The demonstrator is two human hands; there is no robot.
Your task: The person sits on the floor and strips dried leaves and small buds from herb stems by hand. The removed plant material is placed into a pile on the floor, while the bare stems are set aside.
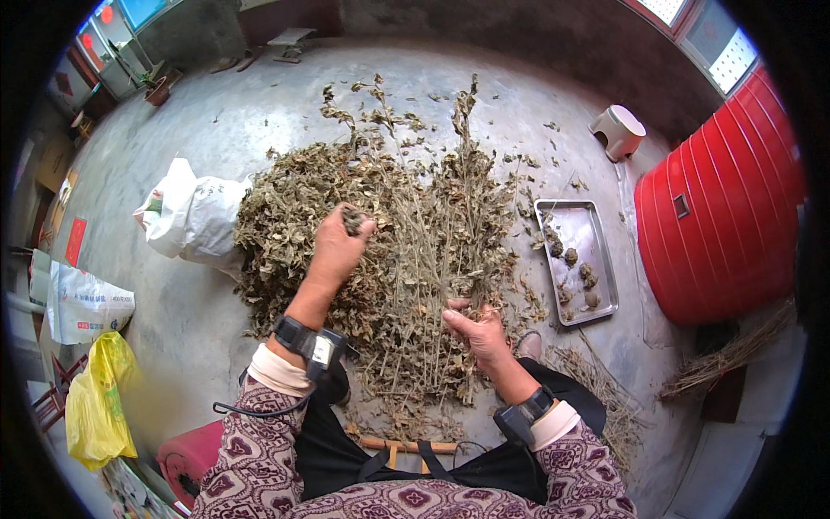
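A large heap of dried leafy plants (298, 194) lies on the concrete floor before me. Above its left part, my left hand (340, 240) is closed round a clump of dried leaves (353, 220). My right hand (480, 331) grips the lower stems of a dried plant (463, 194) at the heap's right side, its leafy top pointing away from me. Bare, thin stalks (415, 259) lie between the two hands. To the right, a rectangular metal tray (596, 259) holds several dark, rounded clumps (570, 257) and some leaf bits.
A white sack (214, 217) touches the heap's left edge. Beyond the tray stand a large red ribbed container (720, 207) and a white plastic stool (619, 130). Stripped stalks (603, 389) lie at lower right. A yellow plastic bag (97, 409) is at lower left.
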